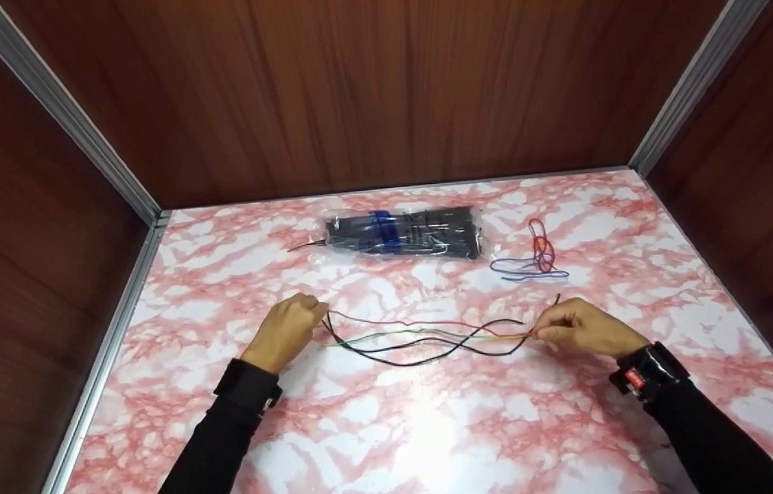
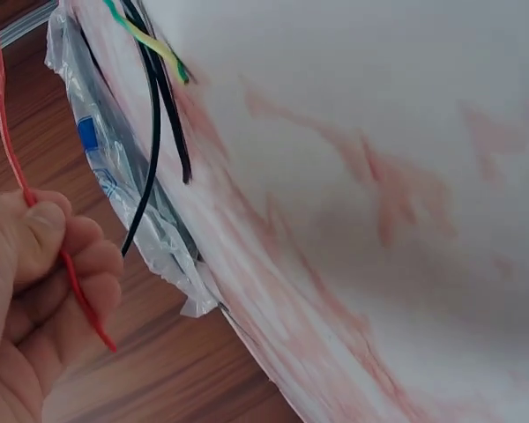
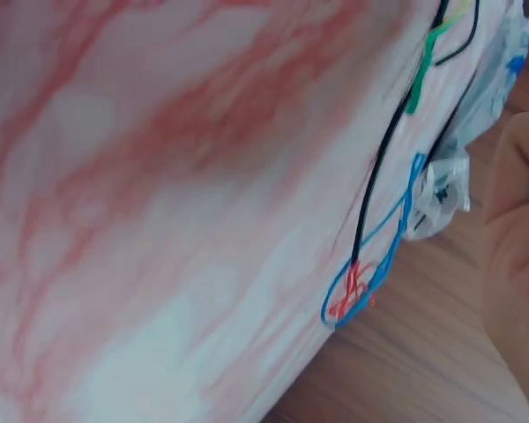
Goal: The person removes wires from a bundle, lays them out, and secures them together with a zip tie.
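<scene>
My left hand [image 1: 287,331] pinches one end of a thin red wire [image 1: 367,320]. In the left wrist view, thumb and forefinger grip this red wire [image 2: 13,150], its tip hanging below them. Across from it, my right hand [image 1: 585,329] pinches the red wire's other end between thumb and fingertips; the right wrist view shows only a side of that hand [image 3: 520,238]. Between the hands lie wavy black wires [image 1: 404,364] and a green-and-yellow wire [image 1: 379,333]. A black wire tip pokes up beyond the right fingers.
Farther back lies a clear plastic bag [image 1: 407,233] with dark contents and a blue band. To its right are a bent blue wire [image 1: 513,261] and a bundled red wire [image 1: 543,250]. Wood-grain panels [image 1: 386,103] enclose the red-and-white marbled table [image 1: 359,425].
</scene>
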The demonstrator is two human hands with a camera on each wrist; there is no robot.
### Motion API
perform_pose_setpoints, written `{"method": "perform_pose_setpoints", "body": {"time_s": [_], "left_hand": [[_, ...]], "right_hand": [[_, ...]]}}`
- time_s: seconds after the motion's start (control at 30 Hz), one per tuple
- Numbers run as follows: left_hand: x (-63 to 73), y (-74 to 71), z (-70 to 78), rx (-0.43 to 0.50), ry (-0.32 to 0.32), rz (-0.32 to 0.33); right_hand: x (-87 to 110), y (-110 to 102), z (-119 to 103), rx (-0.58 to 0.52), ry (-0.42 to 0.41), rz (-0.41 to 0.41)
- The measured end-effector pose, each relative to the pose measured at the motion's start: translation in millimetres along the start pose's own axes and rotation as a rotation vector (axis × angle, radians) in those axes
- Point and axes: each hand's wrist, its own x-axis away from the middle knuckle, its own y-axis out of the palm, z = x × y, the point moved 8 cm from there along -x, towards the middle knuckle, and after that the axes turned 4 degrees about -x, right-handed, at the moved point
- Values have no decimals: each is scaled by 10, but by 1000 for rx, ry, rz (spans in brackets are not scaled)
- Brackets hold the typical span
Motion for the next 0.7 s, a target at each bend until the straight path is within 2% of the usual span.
{"method": "perform_pose_setpoints", "body": {"time_s": [0.1,0.27,0.37,0.43,0.53,0.7], "left_hand": [[31,-9,97,1,54,7],[37,53,281,11,137,-42],[45,73,376,7,198,-55],[57,74,406,-9,225,-45],[85,56,378,-5,218,-15],[115,10,280,17,181,23]], "right_hand": [[25,-37,36,159,-9,31],[-29,-110,67,638,-56,125],[-51,-108,47,828,-112,191],[-53,-90,33,900,-147,224],[-41,-71,17,932,-170,270],[-20,-75,38,908,-113,258]]}}
